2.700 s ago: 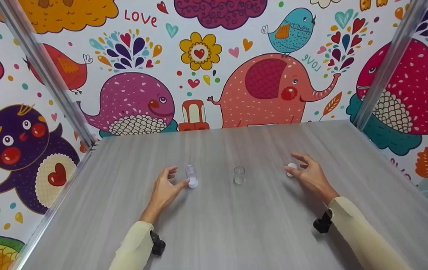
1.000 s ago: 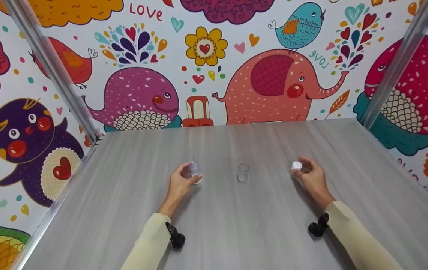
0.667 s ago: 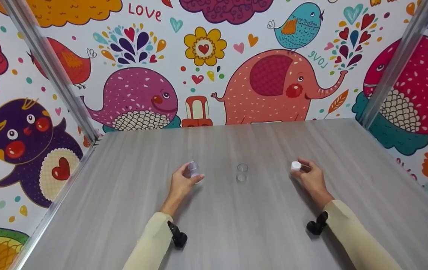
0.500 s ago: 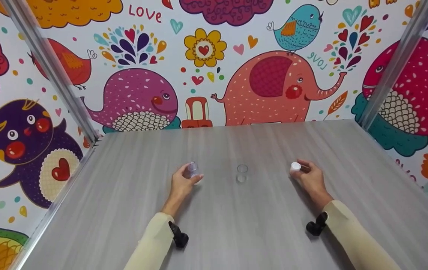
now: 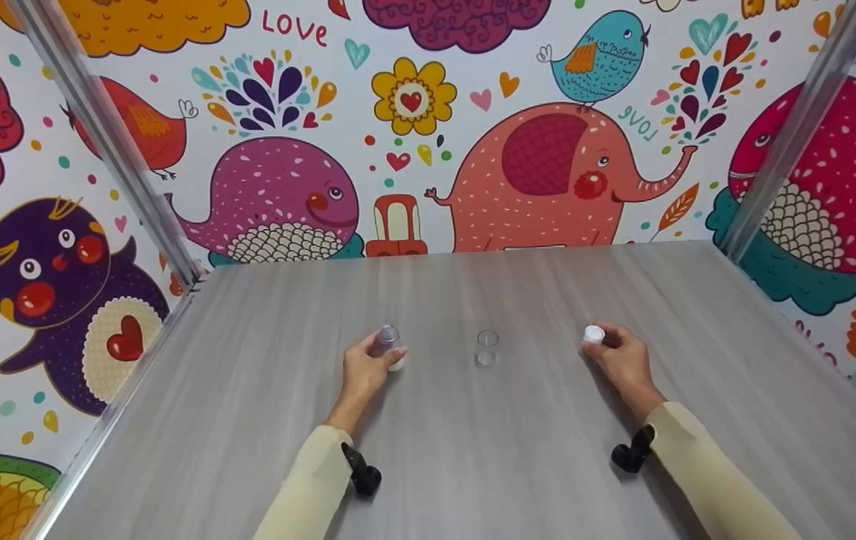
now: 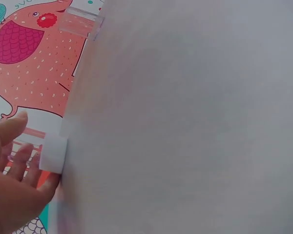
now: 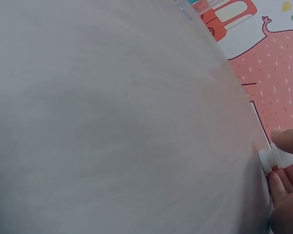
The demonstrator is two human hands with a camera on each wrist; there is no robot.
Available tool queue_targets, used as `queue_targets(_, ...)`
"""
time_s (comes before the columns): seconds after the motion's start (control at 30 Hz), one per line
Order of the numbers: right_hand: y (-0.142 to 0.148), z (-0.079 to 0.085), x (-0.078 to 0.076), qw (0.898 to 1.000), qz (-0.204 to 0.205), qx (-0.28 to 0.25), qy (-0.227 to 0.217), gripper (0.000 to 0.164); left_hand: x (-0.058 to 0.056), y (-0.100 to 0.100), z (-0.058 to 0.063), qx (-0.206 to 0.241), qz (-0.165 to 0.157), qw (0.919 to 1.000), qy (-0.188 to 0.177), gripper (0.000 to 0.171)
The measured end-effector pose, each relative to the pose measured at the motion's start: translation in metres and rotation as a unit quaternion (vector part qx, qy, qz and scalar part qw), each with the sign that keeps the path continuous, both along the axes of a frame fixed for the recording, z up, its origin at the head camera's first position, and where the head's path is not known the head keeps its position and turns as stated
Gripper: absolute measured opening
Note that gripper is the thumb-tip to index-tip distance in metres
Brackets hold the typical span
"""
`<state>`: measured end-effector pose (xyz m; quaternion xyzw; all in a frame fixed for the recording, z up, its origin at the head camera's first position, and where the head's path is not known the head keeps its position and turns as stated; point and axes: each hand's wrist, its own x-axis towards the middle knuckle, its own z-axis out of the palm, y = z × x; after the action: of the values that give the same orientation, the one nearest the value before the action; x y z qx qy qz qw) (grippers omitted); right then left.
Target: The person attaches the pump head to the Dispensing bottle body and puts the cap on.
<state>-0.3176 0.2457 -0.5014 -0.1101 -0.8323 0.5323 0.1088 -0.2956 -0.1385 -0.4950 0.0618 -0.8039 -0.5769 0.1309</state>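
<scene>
My left hand (image 5: 362, 373) holds a small clear plastic bottle (image 5: 389, 337) between thumb and fingers. The bottle stands with its white cap (image 6: 53, 153) down at the tabletop, and fingers show through its clear wall in the left wrist view. With thumb and fingertips my right hand (image 5: 626, 365) pinches a small round white cap (image 5: 593, 334), low at the table surface; the fingers hide part of its far side. Between the two hands stands a clear cylindrical container (image 5: 486, 349), with a round rim at its top and neither hand touching it.
The grey wood-grain tabletop (image 5: 488, 442) reaches back to a wall (image 5: 412, 165) printed with cartoon animals. Metal posts (image 5: 109, 150) rise at the far left and right corners. A black wrist camera (image 5: 362, 472) sits on each cream sleeve.
Earlier my left hand was spread beside the bottle and my right hand was loose around the white cap. Both have since closed their grip; over the last second they barely move.
</scene>
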Motion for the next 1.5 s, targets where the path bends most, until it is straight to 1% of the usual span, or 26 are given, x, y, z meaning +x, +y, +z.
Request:
queue_targets(0.33,0.0004,0.0007,0.0007,1.000,0.000,0.011,-0.007,0.043,0.0010,-0.0005,0.0004,-0.012,-0.010,0.9999,-0.002,0.046)
queue_targets(0.5,-0.0002,0.0016,0.0003,1.000,0.002,0.012,-0.010,0.044,0.0008,-0.0010,0.0010,-0.016,-0.007,0.9998,-0.002,0.046)
queue_targets(0.67,-0.0005,0.0005,0.0008,1.000,-0.003,0.008,0.009,0.043,0.0008,-0.0017,0.0002,-0.025,-0.008,0.9996,0.003,0.047)
queue_targets(0.77,-0.0003,-0.0003,0.0012,1.000,-0.007,0.010,0.021,0.042,0.0015,-0.0024,0.0001,-0.029,-0.008,0.9995,-0.005,0.048)
queue_targets(0.93,-0.0008,0.0021,0.0016,1.000,-0.015,0.016,0.020,0.044,0.0016,-0.0025,0.0019,-0.026,-0.012,0.9995,-0.014,0.050)
queue_targets(1.03,-0.0020,0.0041,0.0012,1.000,-0.017,0.012,0.017,0.045,0.0009,-0.0023,0.0030,-0.027,-0.014,0.9995,-0.013,0.051)
queue_targets(1.27,-0.0049,0.0077,0.0019,1.000,-0.005,-0.010,0.008,0.049,0.0016,-0.0025,0.0038,-0.027,-0.015,0.9993,-0.020,0.052)
queue_targets(1.5,-0.0092,0.0074,0.0001,0.999,-0.018,-0.022,0.034,0.053,0.0022,-0.0023,0.0048,-0.025,-0.014,0.9995,-0.017,0.049)
